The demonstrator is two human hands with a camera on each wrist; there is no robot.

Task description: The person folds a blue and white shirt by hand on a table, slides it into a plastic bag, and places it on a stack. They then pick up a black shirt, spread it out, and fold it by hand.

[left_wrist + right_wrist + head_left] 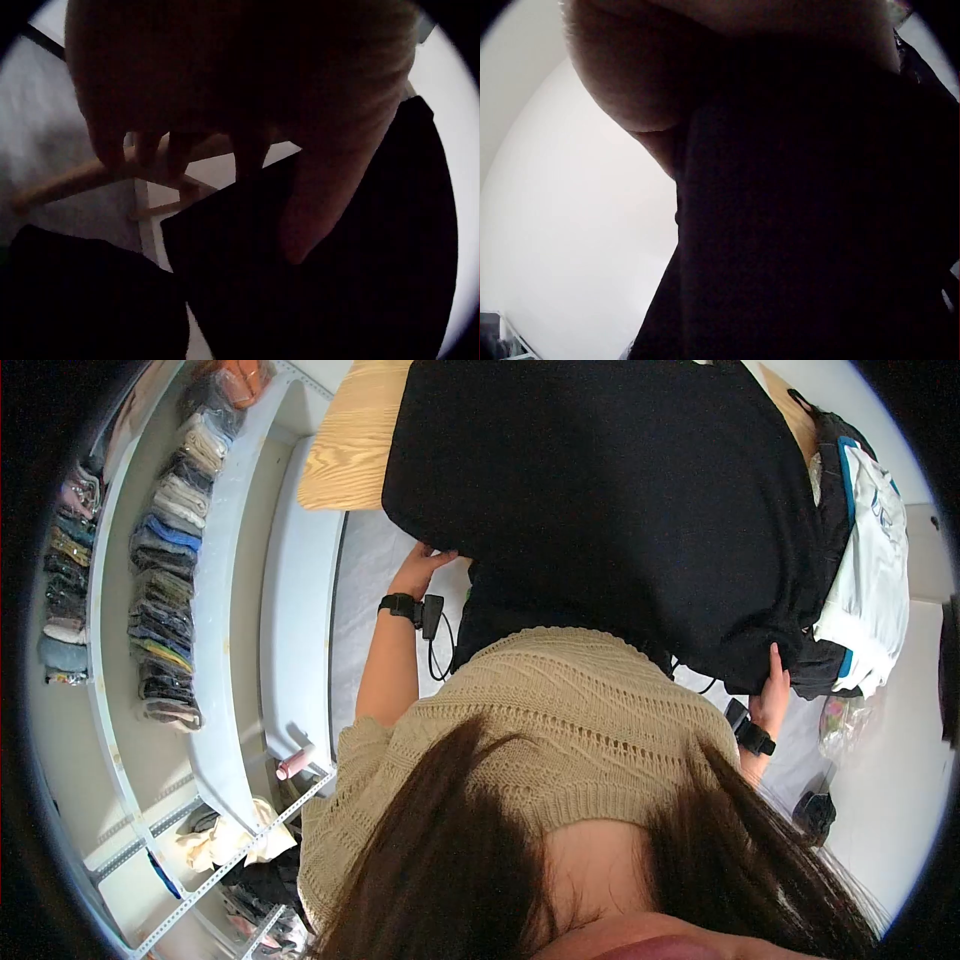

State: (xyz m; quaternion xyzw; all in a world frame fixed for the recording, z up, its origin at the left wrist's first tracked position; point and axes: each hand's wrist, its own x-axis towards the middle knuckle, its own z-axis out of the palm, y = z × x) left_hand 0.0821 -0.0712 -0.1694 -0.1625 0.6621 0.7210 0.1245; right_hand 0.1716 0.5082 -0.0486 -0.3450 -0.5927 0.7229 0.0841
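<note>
A wide black cloth (600, 480), smooth over most of its width, is spread across a pale wooden board (345, 445). My left hand (425, 568) pinches its near left edge; in the left wrist view the thumb (311, 217) lies on top of the dark cloth (360, 285) and the fingers pass beneath. At the near right corner my right hand (772, 685) holds the cloth's edge, one straight digit showing along it. In the right wrist view the dark cloth (817, 225) covers most of that hand, hiding its fingers.
White clothing (870, 570) lies over dark items to the right. Left stand shelves (230, 580) stacked with bagged folded clothes (165, 620). A wooden bar (82, 180) shows below the left hand. A clear plastic bag (848, 725) sits near the right wrist.
</note>
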